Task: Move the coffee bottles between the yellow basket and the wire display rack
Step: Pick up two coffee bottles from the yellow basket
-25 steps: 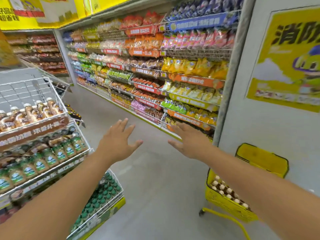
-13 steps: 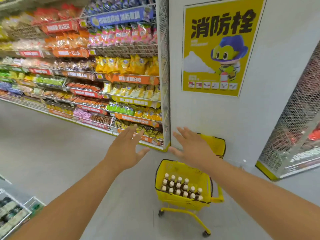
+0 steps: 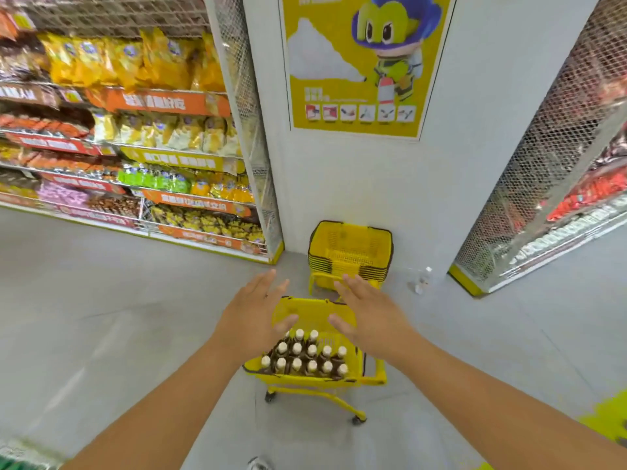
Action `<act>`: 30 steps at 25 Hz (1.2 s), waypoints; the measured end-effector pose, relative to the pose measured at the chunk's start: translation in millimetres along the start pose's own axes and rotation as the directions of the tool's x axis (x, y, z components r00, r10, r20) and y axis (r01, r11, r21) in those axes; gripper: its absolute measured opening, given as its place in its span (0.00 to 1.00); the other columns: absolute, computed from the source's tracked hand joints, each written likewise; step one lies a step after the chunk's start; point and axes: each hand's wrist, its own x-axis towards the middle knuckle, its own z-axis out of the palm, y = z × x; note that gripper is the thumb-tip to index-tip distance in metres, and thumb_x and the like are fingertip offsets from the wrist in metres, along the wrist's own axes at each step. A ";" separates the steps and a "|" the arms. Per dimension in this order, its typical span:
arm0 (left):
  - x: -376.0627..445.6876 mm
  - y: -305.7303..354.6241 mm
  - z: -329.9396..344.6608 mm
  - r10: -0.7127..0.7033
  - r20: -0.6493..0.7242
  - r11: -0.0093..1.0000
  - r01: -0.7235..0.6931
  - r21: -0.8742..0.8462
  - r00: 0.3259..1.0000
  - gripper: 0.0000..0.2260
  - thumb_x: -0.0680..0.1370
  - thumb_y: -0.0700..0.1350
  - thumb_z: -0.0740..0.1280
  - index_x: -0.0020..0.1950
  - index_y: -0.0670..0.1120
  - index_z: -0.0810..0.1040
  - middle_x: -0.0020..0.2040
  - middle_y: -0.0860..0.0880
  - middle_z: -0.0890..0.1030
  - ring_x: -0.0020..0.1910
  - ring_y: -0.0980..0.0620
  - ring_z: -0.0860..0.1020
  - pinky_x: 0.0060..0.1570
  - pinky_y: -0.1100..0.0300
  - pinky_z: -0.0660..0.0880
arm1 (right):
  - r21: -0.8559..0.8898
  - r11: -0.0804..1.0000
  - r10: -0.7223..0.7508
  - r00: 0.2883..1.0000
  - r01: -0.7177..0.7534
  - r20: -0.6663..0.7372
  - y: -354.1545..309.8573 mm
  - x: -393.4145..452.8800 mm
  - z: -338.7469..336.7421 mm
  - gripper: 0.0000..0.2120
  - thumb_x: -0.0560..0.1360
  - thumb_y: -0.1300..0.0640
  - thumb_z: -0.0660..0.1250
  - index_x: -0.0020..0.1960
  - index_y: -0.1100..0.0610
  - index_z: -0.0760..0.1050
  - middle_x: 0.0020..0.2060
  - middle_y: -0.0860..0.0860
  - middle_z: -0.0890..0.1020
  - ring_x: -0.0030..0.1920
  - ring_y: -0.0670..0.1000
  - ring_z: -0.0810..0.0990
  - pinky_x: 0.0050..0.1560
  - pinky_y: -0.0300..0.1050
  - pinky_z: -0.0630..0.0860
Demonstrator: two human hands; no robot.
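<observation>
Closer now, yellow basket (image 3: 369, 376); stacked baskets (image 3: 351, 252) stand just behind it.

We look from one head-worn wide-angle camera, facing forward and steeply down over both outstretched arms. Just beyond our spread left hand (image 3: 252, 312) and right hand (image 3: 368, 312) stands the yellow plastic wheeled basket (image 3: 353, 376), near us on the floor.

Bare forearms (no sleeves), hands (image 3: 252, 312) unadorned.
</observation>
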 end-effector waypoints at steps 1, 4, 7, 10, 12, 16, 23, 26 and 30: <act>14.9 -7.2 14.4 0.010 0.035 1.000 -0.010 -0.004 0.999 0.40 0.75 0.72 0.47 0.81 0.51 0.63 0.82 0.45 0.60 0.79 0.42 0.60 0.74 0.44 0.65 | 0.013 1.000 0.018 1.000 -0.018 0.023 3.9 11.8 10.3 0.47 0.71 0.26 0.37 0.84 0.50 0.53 0.84 0.49 0.52 0.83 0.52 0.49 0.80 0.55 0.56; 56.9 -30.7 57.6 0.059 0.128 0.996 -0.051 -0.067 0.990 0.40 0.74 0.72 0.48 0.81 0.51 0.63 0.82 0.45 0.59 0.80 0.42 0.59 0.75 0.45 0.63 | 0.021 0.998 0.060 0.995 -0.062 0.075 8.7 47.4 41.5 0.45 0.74 0.28 0.41 0.84 0.51 0.54 0.83 0.50 0.53 0.83 0.53 0.51 0.80 0.54 0.58; 100.2 -61.2 105.6 0.143 0.209 0.985 -0.118 -0.126 0.968 0.41 0.73 0.72 0.49 0.81 0.51 0.62 0.82 0.46 0.58 0.80 0.43 0.58 0.77 0.47 0.61 | 0.041 0.992 0.109 0.983 -0.116 0.149 12.9 92.6 81.9 0.49 0.70 0.28 0.36 0.84 0.52 0.54 0.84 0.49 0.53 0.83 0.53 0.52 0.80 0.53 0.58; 136.9 -89.8 149.1 0.208 0.260 0.970 -0.165 -0.178 0.943 0.40 0.74 0.71 0.51 0.79 0.49 0.66 0.81 0.44 0.61 0.80 0.42 0.60 0.76 0.46 0.63 | 0.048 0.986 0.150 0.969 -0.163 0.198 19.5 135.8 126.3 0.46 0.73 0.28 0.40 0.83 0.54 0.57 0.83 0.52 0.56 0.82 0.55 0.56 0.78 0.55 0.62; 156.5 -106.8 184.2 0.221 0.301 0.967 -0.167 -0.195 0.928 0.40 0.73 0.71 0.51 0.80 0.50 0.65 0.82 0.46 0.59 0.80 0.42 0.58 0.76 0.46 0.62 | 0.068 0.976 0.187 0.954 -0.208 0.235 28.4 162.3 163.2 0.45 0.74 0.29 0.41 0.82 0.54 0.58 0.83 0.52 0.57 0.82 0.56 0.56 0.79 0.55 0.62; 186.1 -129.8 265.9 0.193 0.374 0.966 -0.108 -0.236 0.907 0.41 0.72 0.72 0.47 0.81 0.52 0.63 0.83 0.48 0.57 0.81 0.44 0.56 0.77 0.47 0.59 | 0.074 0.958 0.243 0.920 -0.278 0.309 56.6 203.7 239.8 0.44 0.75 0.28 0.41 0.83 0.51 0.54 0.84 0.49 0.53 0.83 0.51 0.50 0.80 0.54 0.59; 229.0 -150.8 425.2 0.144 0.500 0.981 -0.057 -0.185 0.854 0.38 0.78 0.71 0.53 0.83 0.53 0.54 0.84 0.49 0.52 0.82 0.45 0.51 0.78 0.50 0.55 | 0.124 0.947 0.223 0.884 -0.297 0.411 111.5 267.7 392.6 0.35 0.83 0.36 0.55 0.84 0.50 0.51 0.83 0.48 0.53 0.83 0.51 0.51 0.78 0.50 0.58; 243.1 -154.2 480.7 0.125 0.515 0.983 -0.038 -0.177 0.848 0.35 0.80 0.65 0.59 0.83 0.53 0.54 0.83 0.50 0.53 0.82 0.48 0.52 0.77 0.52 0.56 | 0.144 0.942 0.212 0.873 -0.302 0.440 128.9 279.8 453.5 0.35 0.83 0.36 0.55 0.84 0.51 0.51 0.83 0.48 0.54 0.83 0.51 0.52 0.79 0.51 0.60; 250.5 -154.4 527.7 0.166 0.548 0.977 -0.061 -0.205 0.820 0.36 0.80 0.65 0.61 0.83 0.54 0.54 0.83 0.52 0.56 0.81 0.51 0.54 0.75 0.53 0.62 | 0.194 0.936 0.172 0.863 -0.293 0.475 142.7 287.2 505.7 0.36 0.83 0.36 0.55 0.84 0.51 0.50 0.83 0.48 0.55 0.82 0.51 0.53 0.78 0.49 0.61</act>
